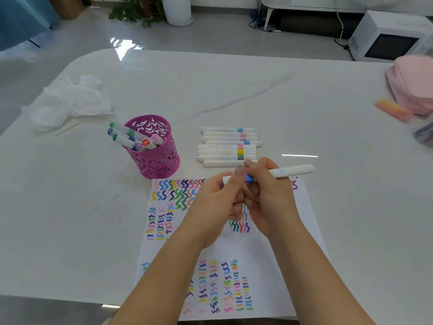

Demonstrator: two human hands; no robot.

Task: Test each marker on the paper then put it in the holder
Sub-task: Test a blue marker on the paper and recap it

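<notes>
Fingers (235, 184) of left hand (216, 200) pinch the marker (289, 172) at its left end, and right hand (267, 198) grips the barrel. Marker's long axis runs left-right, held above paper (253, 252). Holder (159, 163) sits far-left on table (304, 102), nearer left hand.

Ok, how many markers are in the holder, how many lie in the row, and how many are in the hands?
Capped markers in the holder: 6 showing
Row of markers: 8
Held marker, in left hand and right hand: 1
Total: 15
</notes>
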